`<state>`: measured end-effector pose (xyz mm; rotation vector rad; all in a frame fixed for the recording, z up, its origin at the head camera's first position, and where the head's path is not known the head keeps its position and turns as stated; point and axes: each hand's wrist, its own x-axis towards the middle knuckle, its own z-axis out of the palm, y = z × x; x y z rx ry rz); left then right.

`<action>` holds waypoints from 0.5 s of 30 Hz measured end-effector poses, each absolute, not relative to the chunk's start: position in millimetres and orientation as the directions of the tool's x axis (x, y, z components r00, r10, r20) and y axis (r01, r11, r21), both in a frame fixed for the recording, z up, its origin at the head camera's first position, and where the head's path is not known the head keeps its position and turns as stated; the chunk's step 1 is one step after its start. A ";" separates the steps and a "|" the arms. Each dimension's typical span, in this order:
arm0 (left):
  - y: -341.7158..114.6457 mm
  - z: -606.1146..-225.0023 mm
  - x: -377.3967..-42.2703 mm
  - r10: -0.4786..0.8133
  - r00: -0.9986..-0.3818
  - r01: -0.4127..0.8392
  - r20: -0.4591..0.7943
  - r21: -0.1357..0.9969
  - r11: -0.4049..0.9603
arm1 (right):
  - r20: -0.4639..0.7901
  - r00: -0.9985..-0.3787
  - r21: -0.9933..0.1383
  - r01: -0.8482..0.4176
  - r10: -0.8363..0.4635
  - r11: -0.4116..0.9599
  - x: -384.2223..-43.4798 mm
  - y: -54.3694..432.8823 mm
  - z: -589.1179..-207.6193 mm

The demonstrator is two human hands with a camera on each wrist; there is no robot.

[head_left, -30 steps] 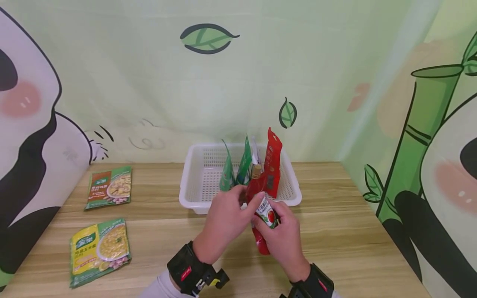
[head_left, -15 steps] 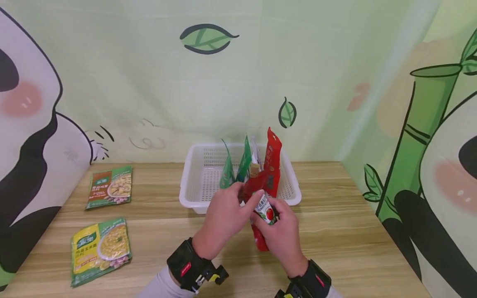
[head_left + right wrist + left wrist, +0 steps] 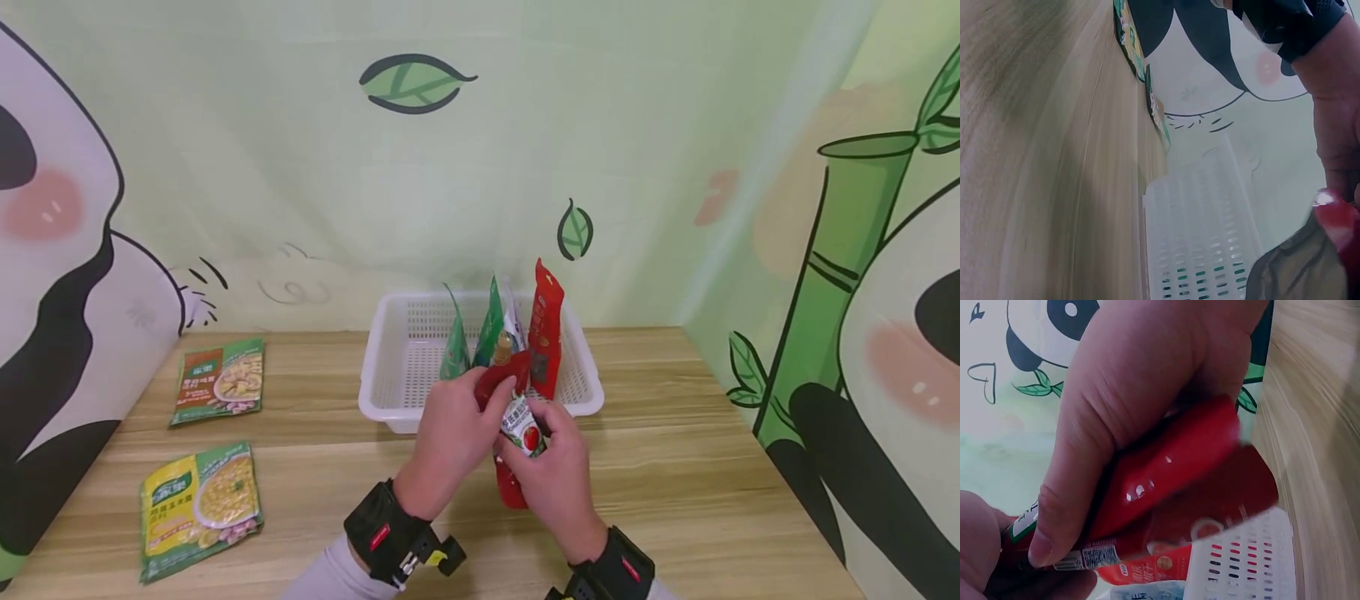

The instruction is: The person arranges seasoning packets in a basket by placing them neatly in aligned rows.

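Between thumbs and fingers, a red ketchup pouch (image 3: 522, 423) is pinched by the left hand (image 3: 459, 425) at its bent far end and by the right hand (image 3: 553, 471) lower down. It is held over the table (image 3: 675, 492), at the near side of a white basket (image 3: 386, 412). Inside, two green packets (image 3: 454, 350), a pale packet (image 3: 513, 319) and, rightmost, a red packet (image 3: 545, 329) are stood upright. At the left, a brown-and-green packet (image 3: 217, 383) is laid far, a yellow-and-green packet (image 3: 201, 510) near.

Left wrist view close on pouch (image 3: 1185, 472)
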<state>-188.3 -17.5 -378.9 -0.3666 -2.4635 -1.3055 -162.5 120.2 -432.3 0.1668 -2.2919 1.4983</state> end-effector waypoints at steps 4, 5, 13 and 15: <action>-18.8 -378.5 -186.0 0.065 -0.903 0.398 0.425 0.768 0.501 | 0.358 -0.926 -0.873 -0.287 0.117 0.395 -159.4 119.2 -430.6; -19.5 -377.4 -185.1 0.066 -0.903 0.399 0.425 0.772 0.495 | 0.353 -0.929 -0.876 -0.285 0.114 0.390 -158.8 119.2 -429.9; -31.0 -369.5 -182.8 0.112 -0.933 0.355 0.342 0.822 0.446 | 0.319 -0.948 -0.906 -0.304 0.001 0.295 -156.8 126.6 -428.4; -34.9 -368.8 -183.7 0.123 -0.940 0.340 0.319 0.833 0.436 | 0.306 -0.951 -0.915 -0.304 -0.035 0.264 -157.7 129.2 -429.8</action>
